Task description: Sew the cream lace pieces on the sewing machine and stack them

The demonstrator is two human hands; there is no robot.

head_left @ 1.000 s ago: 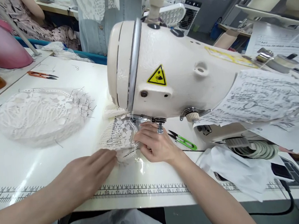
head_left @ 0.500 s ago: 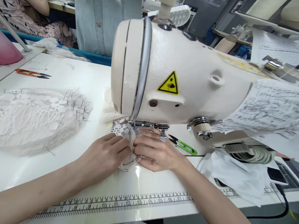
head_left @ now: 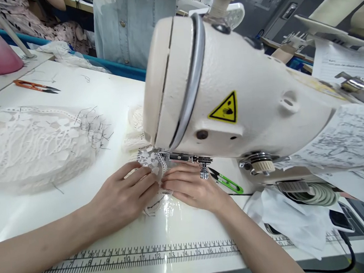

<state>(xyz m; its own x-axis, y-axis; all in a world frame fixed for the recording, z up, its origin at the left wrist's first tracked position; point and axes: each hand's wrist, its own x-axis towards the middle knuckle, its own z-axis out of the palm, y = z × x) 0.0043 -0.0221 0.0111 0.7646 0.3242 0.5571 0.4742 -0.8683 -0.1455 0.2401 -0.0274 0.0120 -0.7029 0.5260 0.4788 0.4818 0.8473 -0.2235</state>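
Note:
A strip of white lace trim (head_left: 148,156) with a dotted edge lies under the head of a white sewing machine (head_left: 244,85). My left hand (head_left: 126,195) is closed on the lace's left side, fingers bent and pressed down. From the right, my right hand (head_left: 195,185) holds the lace's edge, its fingers close together beneath the machine's thread parts. The two hands' fingertips nearly meet over the lace. Needle and presser foot are mostly hidden by the machine head. Green thread snips (head_left: 228,181) lie just beyond my right hand.
A pile of white lace pieces (head_left: 38,152) with loose dark threads lies at left, with orange thread snips (head_left: 34,86) behind. A printed ruler (head_left: 141,257) runs along the front edge. White cloth (head_left: 289,216) lies at right. A person in a denim garment (head_left: 123,27) stands opposite.
The camera view has shifted slightly, so the machine appears farther right and nearer. My right hand's fingers lie flatter and closer together; my left hand's fingers have spread slightly on the lace.

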